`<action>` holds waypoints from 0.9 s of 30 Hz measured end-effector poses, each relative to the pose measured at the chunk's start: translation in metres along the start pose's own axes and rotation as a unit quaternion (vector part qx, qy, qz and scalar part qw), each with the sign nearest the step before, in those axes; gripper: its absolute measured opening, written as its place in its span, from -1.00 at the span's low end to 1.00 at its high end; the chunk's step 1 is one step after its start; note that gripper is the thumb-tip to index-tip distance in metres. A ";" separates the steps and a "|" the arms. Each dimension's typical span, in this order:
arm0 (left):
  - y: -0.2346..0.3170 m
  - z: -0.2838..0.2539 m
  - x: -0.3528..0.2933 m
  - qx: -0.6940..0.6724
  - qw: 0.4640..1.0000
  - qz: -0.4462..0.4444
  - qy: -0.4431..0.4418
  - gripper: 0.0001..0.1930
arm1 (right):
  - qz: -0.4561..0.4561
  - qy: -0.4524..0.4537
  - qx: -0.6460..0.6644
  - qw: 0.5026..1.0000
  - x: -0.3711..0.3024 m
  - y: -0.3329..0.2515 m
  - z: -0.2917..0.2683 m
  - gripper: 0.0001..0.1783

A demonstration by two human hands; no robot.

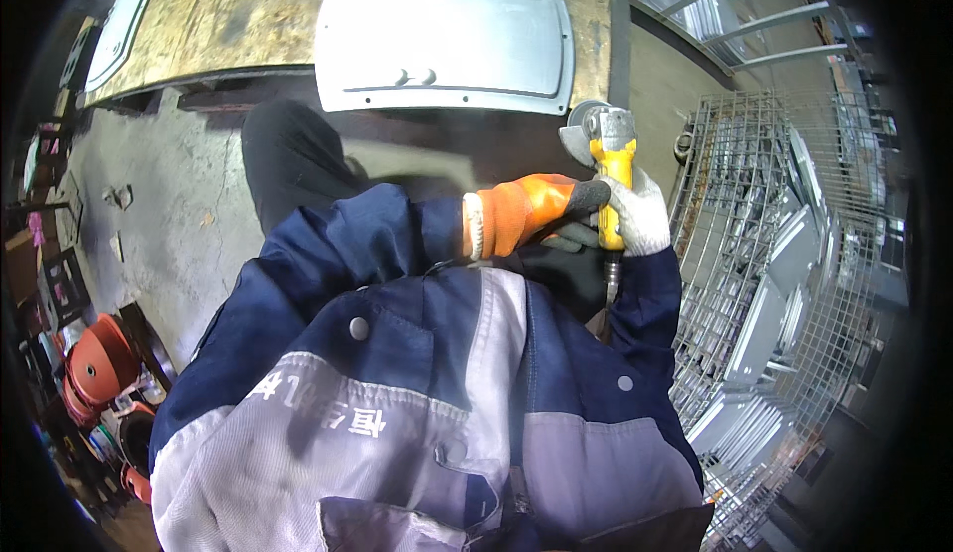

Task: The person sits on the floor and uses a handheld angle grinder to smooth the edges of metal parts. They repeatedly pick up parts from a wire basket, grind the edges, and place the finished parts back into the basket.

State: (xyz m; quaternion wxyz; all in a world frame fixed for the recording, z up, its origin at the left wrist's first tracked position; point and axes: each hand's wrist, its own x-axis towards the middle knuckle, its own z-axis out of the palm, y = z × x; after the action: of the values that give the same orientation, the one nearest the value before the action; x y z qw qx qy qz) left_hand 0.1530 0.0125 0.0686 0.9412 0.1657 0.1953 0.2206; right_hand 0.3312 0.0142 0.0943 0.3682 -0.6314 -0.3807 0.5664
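A yellow angle grinder [617,167] with a grey metal head stands upright in front of my body. My right hand [643,216], in a white glove, wraps round its body from the right. From the left, my left hand [536,209] closes on the tool's side in an orange glove with dark fingertips; some of its fingers are partly hidden. The grinder's disc and guard [578,137] are beside the lower right corner of a pale metal panel [447,31]. A hose [612,279] runs down from the grinder's lower end.
The panel overhangs the front edge of a wooden workbench [238,16]. Another pale panel [124,26] lies at the far left. On the right, a wire mesh cage [720,180] holds several flat metal parts. Orange-red bowl-like containers [102,361] stand at the lower left.
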 end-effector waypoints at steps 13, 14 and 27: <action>-0.010 -0.064 -0.164 -0.144 0.939 0.208 0.234 -0.64 | -0.202 -0.319 -0.265 0.887 0.023 0.017 0.201 -0.58; -0.010 -0.068 -0.168 -0.127 0.932 0.240 0.242 -0.65 | -0.209 -0.336 -0.207 0.895 0.024 0.019 0.208 -0.58; -0.002 -0.058 -0.138 -0.098 0.954 0.143 0.245 -0.69 | -0.155 -0.216 -0.190 0.945 0.030 0.053 0.175 -0.59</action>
State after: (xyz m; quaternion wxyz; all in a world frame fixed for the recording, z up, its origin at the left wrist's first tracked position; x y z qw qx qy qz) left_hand 0.0146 -0.0423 0.0583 0.8346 0.0393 0.3715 0.4048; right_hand 0.1624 0.0232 0.0185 0.2337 -0.4848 -0.6450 0.5425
